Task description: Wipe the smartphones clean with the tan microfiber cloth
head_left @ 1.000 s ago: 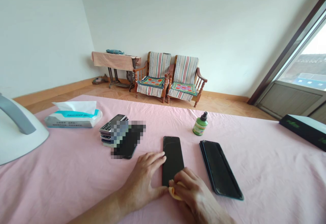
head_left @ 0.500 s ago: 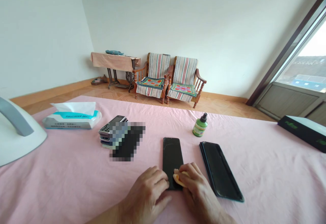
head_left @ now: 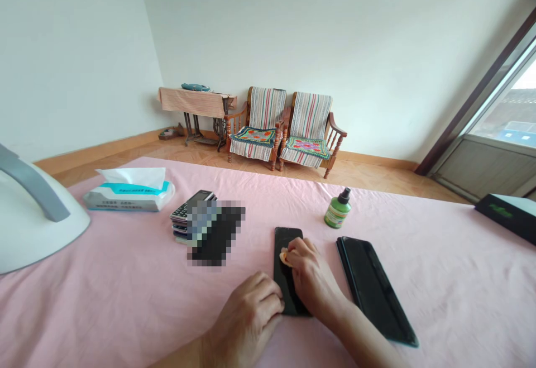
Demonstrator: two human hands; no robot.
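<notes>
A black smartphone (head_left: 286,285) lies face up on the pink cloth-covered table, with cracks near its top end. My left hand (head_left: 253,309) grips its lower left edge, fingers curled against the side. Pinched in my right hand (head_left: 312,270) is a small pale-yellow cloth (head_left: 285,257), pressed on the upper half of the screen. Part of the phone's right side is hidden under that hand. Just right of my right forearm lies a large dark phone (head_left: 379,290), seemingly stacked on another. A green spray bottle (head_left: 337,211) with a black top stands beyond it.
Left of the phone is a stack of old mobile phones (head_left: 192,206), partly pixelated, beside a dark pixelated object (head_left: 221,237). A tissue pack (head_left: 125,199), a white grey-handled object (head_left: 37,223) and a black box (head_left: 506,220) flank the table (head_left: 138,278). Two chairs (head_left: 307,128) stand behind.
My right hand has slid the cloth up the screen, from the phone's lower end to its upper half. My left hand keeps its place at the lower edge. The view has shifted slightly.
</notes>
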